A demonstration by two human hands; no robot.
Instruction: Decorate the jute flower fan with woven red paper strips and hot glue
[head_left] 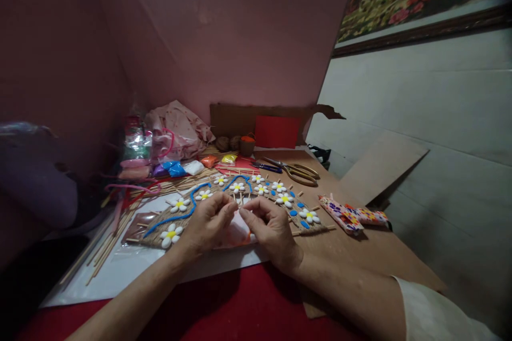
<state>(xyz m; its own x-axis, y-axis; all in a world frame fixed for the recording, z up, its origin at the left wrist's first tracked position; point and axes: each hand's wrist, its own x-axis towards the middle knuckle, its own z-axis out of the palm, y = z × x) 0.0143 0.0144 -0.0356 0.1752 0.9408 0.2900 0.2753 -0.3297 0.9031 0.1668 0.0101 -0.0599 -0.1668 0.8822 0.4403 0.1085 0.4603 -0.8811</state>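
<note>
My left hand (212, 221) and my right hand (274, 229) meet fingertip to fingertip over the near middle of a fan-shaped twine-and-stick weaving (154, 218). Both are closed in a pinch; whatever lies between the fingers is too small or hidden to name. White clay flowers with yellow centres (171, 235) are spread over the weaving. A wavy blue clay strip (172, 218) runs along its left and middle, and blue ovals (293, 213) dot its right side. Below my fingers lies a pale sheet with orange marks (236, 234), partly covered by the hands.
Scissors (298, 170) lie behind the weaving, beside dark-handled pliers or snips (267, 167). Colored clay packets (174, 169) sit at the back left, near loose sticks (104, 248). A flower-patterned cloth item (346, 216) is on the right. Red card (276, 132) leans against cardboard at the back.
</note>
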